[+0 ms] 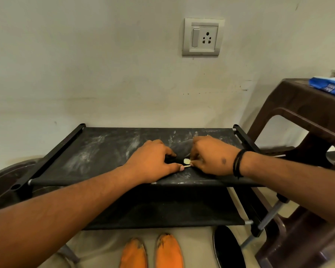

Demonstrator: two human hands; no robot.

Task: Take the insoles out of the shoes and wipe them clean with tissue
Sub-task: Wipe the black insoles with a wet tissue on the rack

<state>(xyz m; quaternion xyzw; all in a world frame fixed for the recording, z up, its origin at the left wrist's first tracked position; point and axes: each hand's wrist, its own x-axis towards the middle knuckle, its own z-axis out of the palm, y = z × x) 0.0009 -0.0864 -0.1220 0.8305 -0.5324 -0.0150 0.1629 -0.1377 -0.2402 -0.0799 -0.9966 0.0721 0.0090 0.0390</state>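
A dark insole (179, 147) lies on the dusty black fabric top shelf (97, 151) of a shoe rack and is hard to tell from the fabric. My left hand (153, 161) holds its near end between bent fingers and thumb. My right hand (211, 155) pinches a small whitish wad of tissue (186, 161) against the insole, right beside the left fingertips. On the floor below stand two orange shoes (132, 254) (168, 250) and a black shoe (228, 248).
A brown plastic stool (302, 105) stands to the right of the rack with a blue pack (329, 86) on top. The rack's lower shelf (172, 213) sits underneath. A wall with a socket plate (202, 36) is right behind. A dark round object (6, 182) is at left.
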